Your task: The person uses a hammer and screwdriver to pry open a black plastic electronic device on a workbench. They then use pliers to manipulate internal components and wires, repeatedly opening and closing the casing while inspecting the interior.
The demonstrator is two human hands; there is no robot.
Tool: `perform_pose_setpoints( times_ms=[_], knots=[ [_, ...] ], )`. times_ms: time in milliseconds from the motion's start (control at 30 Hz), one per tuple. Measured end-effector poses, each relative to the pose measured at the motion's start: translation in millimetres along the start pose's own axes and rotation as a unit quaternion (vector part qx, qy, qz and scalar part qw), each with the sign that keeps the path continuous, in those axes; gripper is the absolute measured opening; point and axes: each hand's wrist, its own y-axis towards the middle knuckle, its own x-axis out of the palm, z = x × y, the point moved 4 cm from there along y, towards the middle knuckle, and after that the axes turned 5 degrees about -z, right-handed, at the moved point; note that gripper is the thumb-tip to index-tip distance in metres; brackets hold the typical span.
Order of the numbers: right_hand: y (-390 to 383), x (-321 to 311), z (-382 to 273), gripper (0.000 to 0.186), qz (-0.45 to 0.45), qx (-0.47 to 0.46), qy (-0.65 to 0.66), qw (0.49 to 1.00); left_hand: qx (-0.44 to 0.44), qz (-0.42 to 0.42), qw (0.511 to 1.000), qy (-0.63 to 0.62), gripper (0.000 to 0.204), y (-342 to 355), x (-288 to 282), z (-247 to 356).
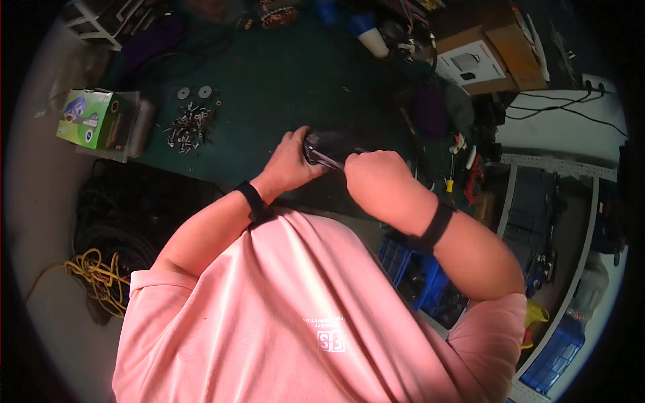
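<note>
Workbench [262, 94] is overlapped at its near edge by clenched right hand [379, 178] and half-curled left hand [289, 163]. Dark rounded part [311, 143] is held in the left; slim shiny tool [325, 159], right-held, is angled up-left toward it, contact unclear.

Workshop, green workbench [269, 87], pile of loose screws [190, 129], yellow-handled screwdriver [449, 185]

Left grip [293, 162] on dark object [310, 144], right grip [379, 176] on tool [327, 159], scattered screws [190, 129]

Shiny metal tool [326, 160], matt cloth shirt [269, 316] (softly creased), cardboard box [514, 50]
</note>
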Motion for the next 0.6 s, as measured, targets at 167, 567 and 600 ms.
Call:
perform_pose_setpoints(
  times_ms=[167, 567, 600],
  knots=[
    [-32.6, -25.1, 21.0, 0.015, 0.104, -0.002, 0.04, 0.994, 0.003, 0.011, 1.0, -0.001, 0.093, 3.1, 0.0, -6.8],
    [-79.5, 130.1, 151.8, 0.032, 0.199, 0.225, 0.48, 0.824, -0.072, -0.079, 0.967, -0.233, 0.083, 9.6, -24.6, -15.7],
    [-74.5, 145.0, 155.5, 0.032, 0.22, 0.219, 0.487, 0.817, -0.087, -0.086, 0.959, -0.255, 0.082, 6.9, -28.3, -14.2]
  ],
)
